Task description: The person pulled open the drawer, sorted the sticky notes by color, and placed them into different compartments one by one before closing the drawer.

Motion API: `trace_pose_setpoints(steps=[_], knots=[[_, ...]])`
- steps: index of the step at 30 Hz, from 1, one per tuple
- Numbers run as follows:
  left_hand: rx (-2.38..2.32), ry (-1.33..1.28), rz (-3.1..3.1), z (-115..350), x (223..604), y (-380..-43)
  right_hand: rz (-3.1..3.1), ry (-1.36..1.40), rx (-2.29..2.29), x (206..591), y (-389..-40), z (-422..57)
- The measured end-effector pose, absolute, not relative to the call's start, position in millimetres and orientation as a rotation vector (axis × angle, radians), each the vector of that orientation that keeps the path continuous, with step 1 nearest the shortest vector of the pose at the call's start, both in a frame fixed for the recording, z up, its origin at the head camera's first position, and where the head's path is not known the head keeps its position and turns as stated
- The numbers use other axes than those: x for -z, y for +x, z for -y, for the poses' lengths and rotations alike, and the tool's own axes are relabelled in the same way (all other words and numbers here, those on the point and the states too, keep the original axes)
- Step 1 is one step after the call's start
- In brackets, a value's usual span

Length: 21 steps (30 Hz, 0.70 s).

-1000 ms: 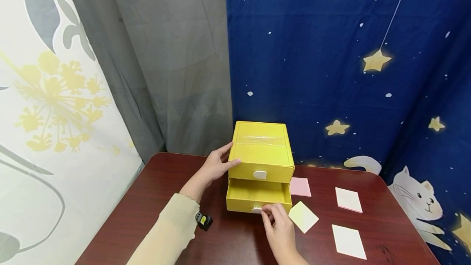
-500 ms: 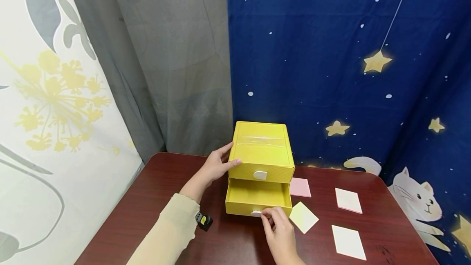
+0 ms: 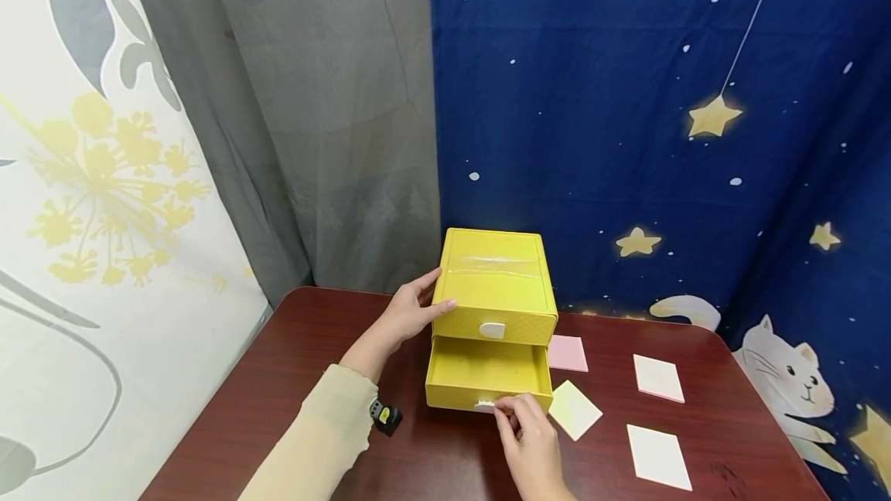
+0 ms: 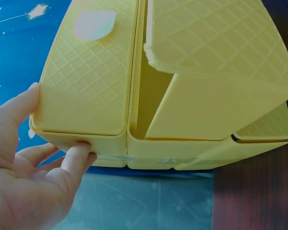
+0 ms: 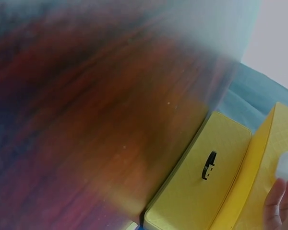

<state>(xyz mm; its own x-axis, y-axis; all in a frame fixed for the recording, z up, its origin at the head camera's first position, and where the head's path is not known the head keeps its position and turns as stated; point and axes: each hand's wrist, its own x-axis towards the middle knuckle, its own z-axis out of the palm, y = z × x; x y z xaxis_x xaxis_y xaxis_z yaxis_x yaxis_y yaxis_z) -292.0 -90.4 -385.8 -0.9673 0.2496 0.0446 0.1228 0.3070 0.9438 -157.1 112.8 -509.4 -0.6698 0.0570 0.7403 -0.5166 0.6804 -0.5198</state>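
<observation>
A yellow desktop drawer unit (image 3: 496,269) stands on the table, its middle drawer (image 3: 487,366) pulled out and bare inside. My left hand (image 3: 407,314) grips the unit's upper left corner, thumb on the front edge and fingers against the side. In the left wrist view the bent fingers (image 4: 77,163) press that side wall. My right hand (image 3: 532,443) pinches the white pull tab (image 3: 485,406) of the open drawer. The top drawer, with its own white tab (image 3: 492,330), is closed. Below, the bottom drawer (image 5: 197,177) with a dark pull is closed too.
Right of the unit lie a pink sticky-note pad (image 3: 568,353), a pale yellow pad (image 3: 574,410) and two whitish pads, one farther back (image 3: 658,378) and one nearer (image 3: 659,457). Curtains hang behind the dark red wooden table (image 3: 278,408).
The middle drawer has slid a little farther out toward me, the right hand moving with its tab. The left hand stays put on the unit.
</observation>
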Motion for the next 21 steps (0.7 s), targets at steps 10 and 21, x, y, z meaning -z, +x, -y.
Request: trace_pose_setpoints(steps=[10,21], knots=[[-1.750,0.344,-2.459,90,386,-292,2.115,0.359,-0.906,508,-152,-113],[-1.742,0.350,-2.460,90,387,-293,2.183,0.502,-0.511,498,-148,-123]])
